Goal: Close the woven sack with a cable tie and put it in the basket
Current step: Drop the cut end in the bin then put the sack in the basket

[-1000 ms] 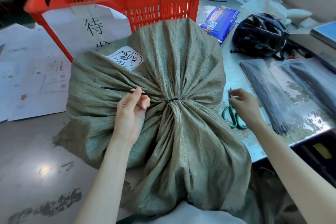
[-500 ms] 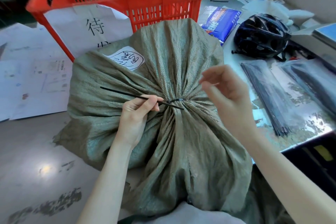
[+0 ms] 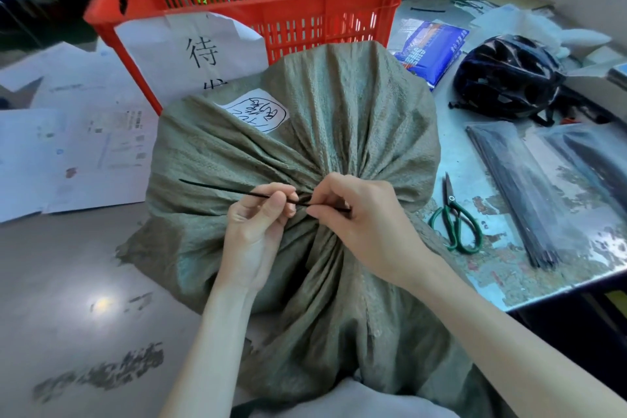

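A bulging grey-green woven sack [image 3: 356, 119] with a white handwritten label lies on the table in front of me, its neck gathered into pleats at the middle. A black cable tie [image 3: 217, 187] circles the neck, its long tail pointing left. My left hand [image 3: 258, 234] pinches the tail between thumb and fingers. My right hand [image 3: 359, 224] pinches the tie at the gathered neck, hiding the tie's head. The red plastic basket [image 3: 339, 10] stands just behind the sack, with a white paper sign on its front.
Green-handled scissors [image 3: 456, 227] lie on the table right of the sack. Bags of black cable ties [image 3: 529, 193] sit further right, a black helmet [image 3: 509, 78] and a blue packet [image 3: 431, 51] behind them. Papers [image 3: 68, 153] cover the left of the table.
My right hand left the scissors on the table, swung over the sack and now grips the tie at the neck. My left hand has kept its hold on the tail.
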`<act>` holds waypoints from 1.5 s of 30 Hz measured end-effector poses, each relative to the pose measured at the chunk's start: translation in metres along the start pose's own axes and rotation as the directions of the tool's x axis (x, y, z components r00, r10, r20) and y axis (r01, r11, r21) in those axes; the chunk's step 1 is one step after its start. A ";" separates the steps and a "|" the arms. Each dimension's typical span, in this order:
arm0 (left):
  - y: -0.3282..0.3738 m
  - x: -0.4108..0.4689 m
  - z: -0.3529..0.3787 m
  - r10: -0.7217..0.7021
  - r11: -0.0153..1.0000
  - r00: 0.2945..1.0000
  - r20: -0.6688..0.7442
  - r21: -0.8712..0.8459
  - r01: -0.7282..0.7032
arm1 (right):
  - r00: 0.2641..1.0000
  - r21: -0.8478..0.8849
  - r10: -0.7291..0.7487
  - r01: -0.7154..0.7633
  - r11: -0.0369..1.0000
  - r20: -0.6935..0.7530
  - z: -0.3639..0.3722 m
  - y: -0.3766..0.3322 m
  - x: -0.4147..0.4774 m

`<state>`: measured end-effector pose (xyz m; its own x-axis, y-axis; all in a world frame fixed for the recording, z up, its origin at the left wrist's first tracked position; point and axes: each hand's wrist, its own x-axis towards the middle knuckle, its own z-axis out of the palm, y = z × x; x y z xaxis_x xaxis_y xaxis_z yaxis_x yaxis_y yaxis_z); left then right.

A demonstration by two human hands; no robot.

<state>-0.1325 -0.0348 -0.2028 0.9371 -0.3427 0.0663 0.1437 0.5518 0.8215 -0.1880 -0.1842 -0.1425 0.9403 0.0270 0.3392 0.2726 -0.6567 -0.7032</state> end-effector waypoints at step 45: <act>0.058 -0.372 -0.245 0.459 0.838 0.084 -0.884 0.463 0.288 | 0.454 0.260 -0.304 0.158 0.953 0.838 0.305 -0.138 -0.018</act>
<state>-0.3950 0.3111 -0.3185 0.4260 0.8970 -0.1180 0.2434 0.0119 0.9698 -0.1799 0.1360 -0.2421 0.5147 0.8430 -0.1561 0.4610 -0.4256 -0.7786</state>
